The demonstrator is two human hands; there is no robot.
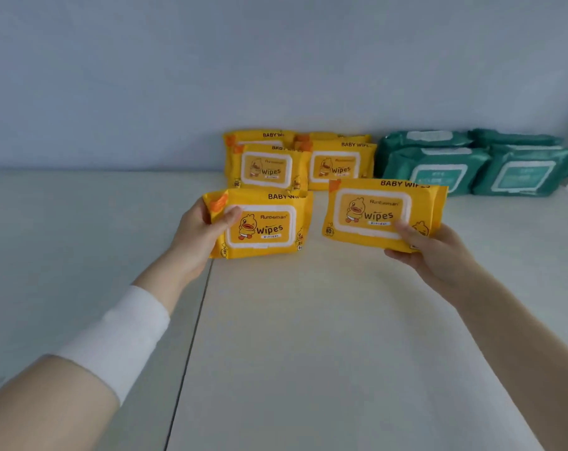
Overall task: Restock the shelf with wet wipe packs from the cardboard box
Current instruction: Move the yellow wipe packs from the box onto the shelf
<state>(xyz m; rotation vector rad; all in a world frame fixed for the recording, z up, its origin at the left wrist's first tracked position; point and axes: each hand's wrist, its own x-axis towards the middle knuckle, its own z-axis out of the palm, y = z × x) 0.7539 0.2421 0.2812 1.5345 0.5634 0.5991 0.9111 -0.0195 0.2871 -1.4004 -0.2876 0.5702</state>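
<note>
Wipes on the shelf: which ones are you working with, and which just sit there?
In the job: left hand gripping yellow plastic duck wipe pack; right hand gripping second yellow pack; stacked yellow packs; white shelf.
Just sitting: green plastic wipe packs.

This looks like a shop or stockroom display shelf. A flat white shelf board [308, 320], with a seam [191, 336] running down the lower left of the frame, meets a plain grey-blue back wall [211, 76]. Against that wall at centre stand identical yellow baby wipes packs [266, 169], two deep. Teal wipe packs [438, 174] are grouped just beside them at the right, sorted by kind with labels facing forward. In front, the left hand [198, 236] holds the left yellow pack [263, 226] and the right hand [438, 255] holds the right yellow pack [377, 213].
</note>
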